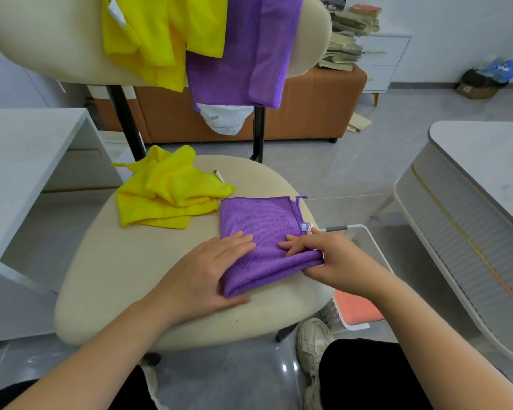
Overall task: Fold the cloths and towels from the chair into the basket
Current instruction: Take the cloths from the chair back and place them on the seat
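Bright even indoor light, soft shadows, wide-angle bending at edges.

This looks like a room in a home, perhaps a living room or study. A brown sofa [308,113] stands on a grey tiled floor [353,173], with a loose stack of worn books [350,34] on it, next to a white drawer unit [382,60]. A white surface [27,149] sits at the left and a rounded white table [486,161] at the right. Cloths [160,34] hang over the back of a cream padded chair [107,276]. A white plastic basket [365,241] stands on the floor beside the chair, and a cardboard box [474,87] with a blue bag [501,69] sits by the wall.
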